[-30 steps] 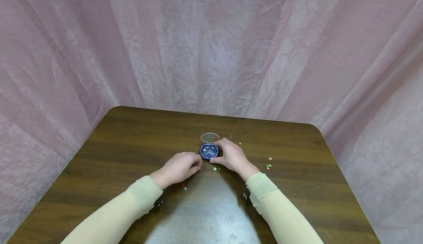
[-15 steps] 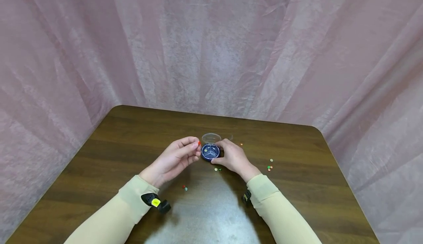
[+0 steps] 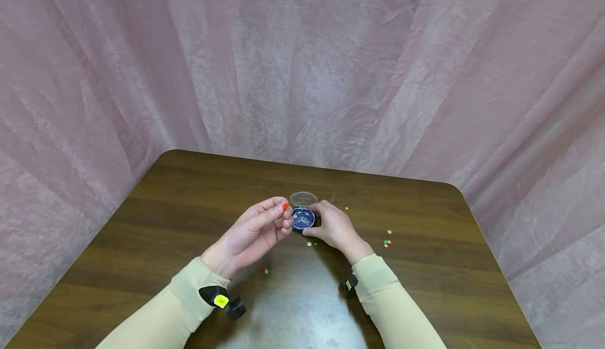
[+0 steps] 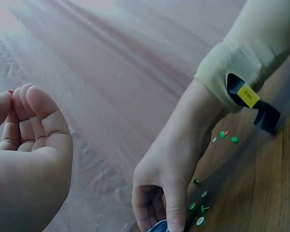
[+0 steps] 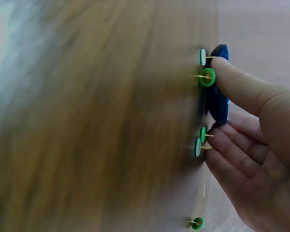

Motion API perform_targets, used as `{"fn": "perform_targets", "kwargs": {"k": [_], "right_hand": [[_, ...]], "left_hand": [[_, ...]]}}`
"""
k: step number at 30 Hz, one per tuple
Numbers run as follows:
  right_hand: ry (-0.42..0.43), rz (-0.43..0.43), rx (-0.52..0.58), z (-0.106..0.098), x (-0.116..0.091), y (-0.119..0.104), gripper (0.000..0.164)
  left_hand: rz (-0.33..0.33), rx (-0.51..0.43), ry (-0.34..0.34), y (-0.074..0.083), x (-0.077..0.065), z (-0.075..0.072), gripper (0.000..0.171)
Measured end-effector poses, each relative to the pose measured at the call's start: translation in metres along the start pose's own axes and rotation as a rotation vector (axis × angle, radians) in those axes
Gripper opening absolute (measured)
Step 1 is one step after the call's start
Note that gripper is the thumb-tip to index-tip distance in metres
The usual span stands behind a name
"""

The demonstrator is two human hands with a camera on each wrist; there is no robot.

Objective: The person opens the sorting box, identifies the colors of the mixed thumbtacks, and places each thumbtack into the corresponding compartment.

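Observation:
My left hand (image 3: 250, 233) is raised just left of a round dark-blue case (image 3: 302, 221) and pinches a red thumbtack (image 3: 285, 206) between thumb and fingertip. In the left wrist view only a sliver of the red tack (image 4: 10, 92) shows past the thumb. The case lies on the table with its clear lid (image 3: 303, 198) tipped up at the back. Dividers split its inside, and a pale yellowish tack (image 3: 295, 216) lies in the left part. My right hand (image 3: 336, 228) grips the case's right side, thumb at the front; the right wrist view shows its blue edge (image 5: 220, 96).
Two thumbtacks (image 3: 309, 244) lie just in front of the case. A red and a pale green tack (image 3: 266, 271) lie nearer the front. Several green, orange and pale tacks (image 3: 386, 243) are to the right, an orange one (image 3: 346, 208) behind my right hand. A pink curtain (image 3: 302, 75) hangs behind the table.
My left hand has lifted from the table, turned palm upward and come up beside the case with the red thumbtack between its fingers. My right hand keeps its grip on the case.

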State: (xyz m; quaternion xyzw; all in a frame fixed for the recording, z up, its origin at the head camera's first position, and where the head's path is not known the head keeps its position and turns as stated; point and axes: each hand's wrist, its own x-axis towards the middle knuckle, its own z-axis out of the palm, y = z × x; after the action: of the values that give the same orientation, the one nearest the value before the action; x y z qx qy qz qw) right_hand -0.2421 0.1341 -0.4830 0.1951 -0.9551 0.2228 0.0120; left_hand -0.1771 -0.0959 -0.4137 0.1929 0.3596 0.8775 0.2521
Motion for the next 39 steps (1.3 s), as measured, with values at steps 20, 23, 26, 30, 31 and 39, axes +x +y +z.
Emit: {"fn": "perform_targets", "kwargs": {"k": [20,23,26,30,31,39], "right_hand": [[0.035,-0.02,0.03,0.004,-0.001,-0.001,0.062],[0.031,-0.017,0.028,0.004,-0.001,-0.003,0.063],[0.026,-0.005,0.025,0.005,-0.001,-0.005,0.063],[0.018,0.003,0.037,0.006,0.0,-0.01,0.061],[0.015,0.003,0.04,0.007,0.0,-0.012,0.061],[0.021,-0.034,0.06,0.014,0.002,-0.017,0.06]], "left_hand": [[-0.044,0.974,0.253,-0.015,0.009,-0.022,0.024],[0.019,1.412,0.227,-0.018,0.015,-0.031,0.009],[0.107,1.724,0.181,-0.02,0.025,-0.036,0.005],[0.126,1.979,0.12,-0.023,0.037,-0.042,0.007],[0.12,2.021,0.107,-0.024,0.04,-0.044,0.008],[0.097,2.233,0.024,-0.029,0.051,-0.051,0.011]]}}
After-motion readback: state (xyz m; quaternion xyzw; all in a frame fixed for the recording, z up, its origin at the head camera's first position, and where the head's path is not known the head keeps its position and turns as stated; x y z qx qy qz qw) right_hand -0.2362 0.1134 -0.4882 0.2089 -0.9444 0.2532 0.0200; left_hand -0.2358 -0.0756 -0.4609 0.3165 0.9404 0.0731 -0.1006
